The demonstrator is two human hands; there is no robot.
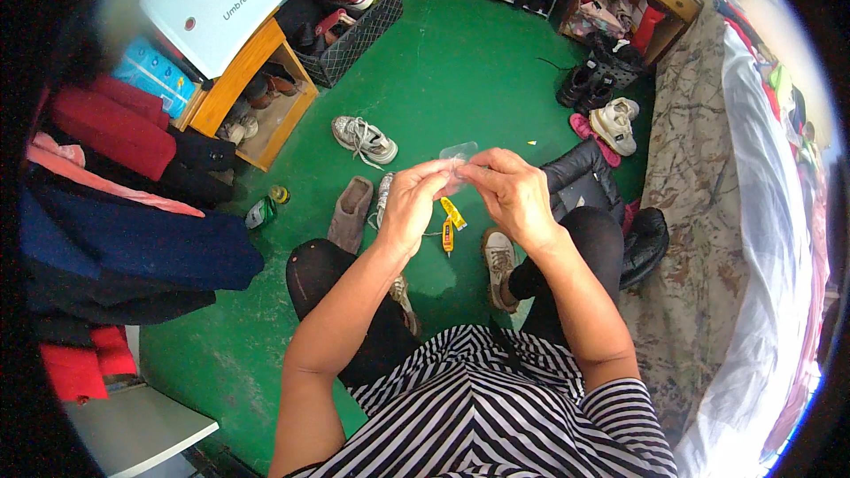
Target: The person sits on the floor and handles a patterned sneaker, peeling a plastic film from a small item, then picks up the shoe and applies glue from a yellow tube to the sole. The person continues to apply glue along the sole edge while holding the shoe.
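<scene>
Operator: Both hands are in a fingertip pinch. From my remote seat I see the left hand [414, 204] and the right hand [513, 188] gripping one clear plastic piece [458, 152] between thumbs and fingers, its far edge poking out beyond them.

Partner: Why so delicate?

Operator: I judge it thin and bendy, so fingertips give finer control than a full fist. With the hands nearly meeting, little of it is left to flop. I can't make out its whole shape; the fingers cover too much.

Partner: Where exactly is it?

Operator: Held up beyond the knees, above the green floor [434, 62]. My guess is that this keeps it in plain sight, with the knees spread to make way for the forearms.

Partner: And below?

Operator: A yellow tube [448, 235] lies with its dark tip toward the near side, and a yellow flat piece [454, 212] sits just past it. Both are within easy reach, perhaps deliberately.

Partner: What about the sides?

Operator: On the left, a grey-brown shoe [351, 209] stands beside a silver sneaker [384, 189] partly hidden by the left hand; another sneaker [365, 140] rests farther off. On the right, I see a black padded jacket [586, 175] near the knee.
</scene>
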